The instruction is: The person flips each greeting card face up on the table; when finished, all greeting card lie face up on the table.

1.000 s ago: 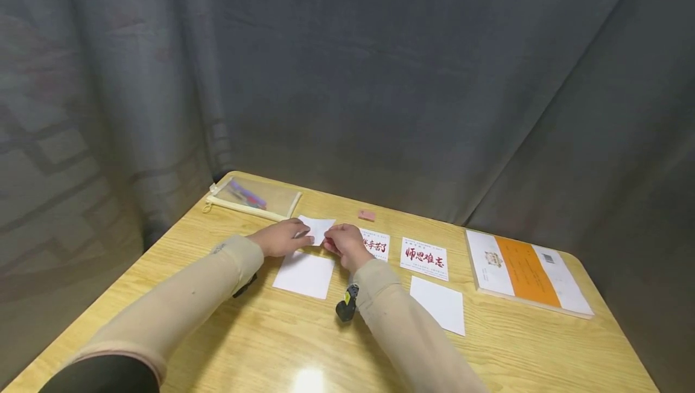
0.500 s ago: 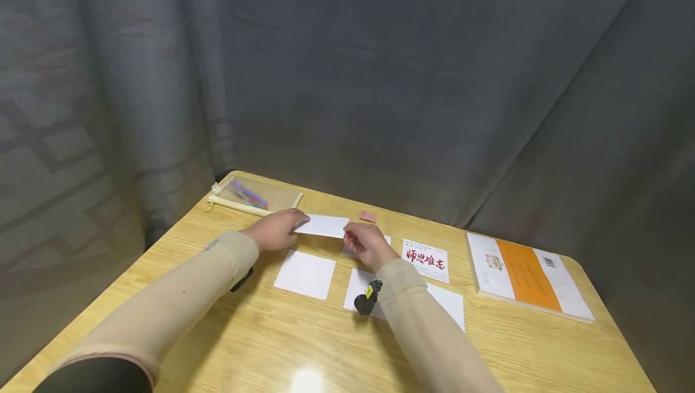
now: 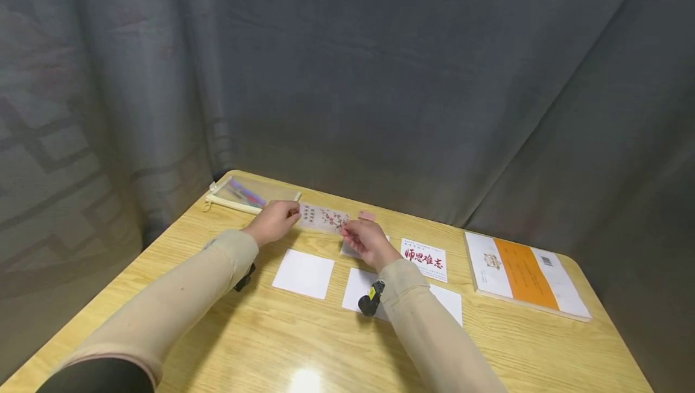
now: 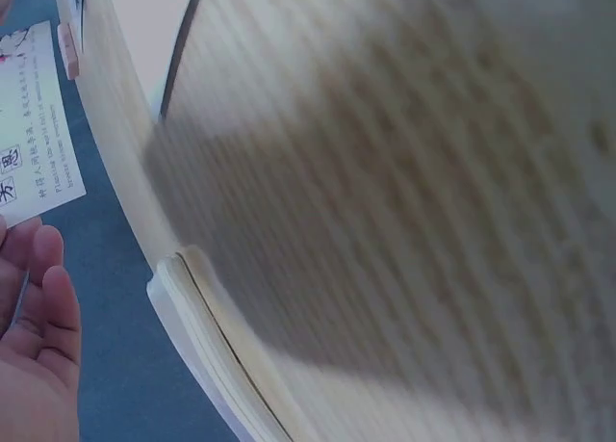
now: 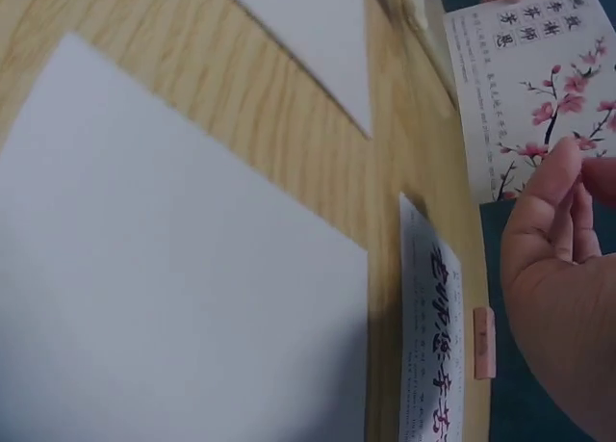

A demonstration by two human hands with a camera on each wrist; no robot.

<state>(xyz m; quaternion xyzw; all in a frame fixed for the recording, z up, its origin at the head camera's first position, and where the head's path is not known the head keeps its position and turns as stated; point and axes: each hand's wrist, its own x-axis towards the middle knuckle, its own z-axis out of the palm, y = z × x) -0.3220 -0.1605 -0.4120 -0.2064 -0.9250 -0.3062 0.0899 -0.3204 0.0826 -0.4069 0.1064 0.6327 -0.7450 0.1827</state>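
A card printed with pink blossoms and dark characters (image 3: 323,218) is held up off the table between both hands. My left hand (image 3: 274,222) pinches its left edge between thumb and fingers. At its lower right corner, my right hand (image 3: 369,242) pinches it between thumb and forefinger. The right wrist view shows the blossom print (image 5: 568,100) facing me. Below the hands lie a blank white card (image 3: 303,273) and another white card (image 3: 357,283), partly covered by the right wrist. A card with red brush lettering (image 5: 433,336) lies behind the right hand, mostly hidden in the head view.
Right of the hands lie a second red-lettered card (image 3: 423,259) and a blank card (image 3: 449,303). A thick white and orange book (image 3: 526,275) sits at the right. A zip pouch with pens (image 3: 279,192) and a small pink block (image 3: 366,215) lie along the back edge.
The card has risen from the table and tilted up; its blank white side showed before, and its blossom side shows now. My right hand has moved right, along with the card's edge.
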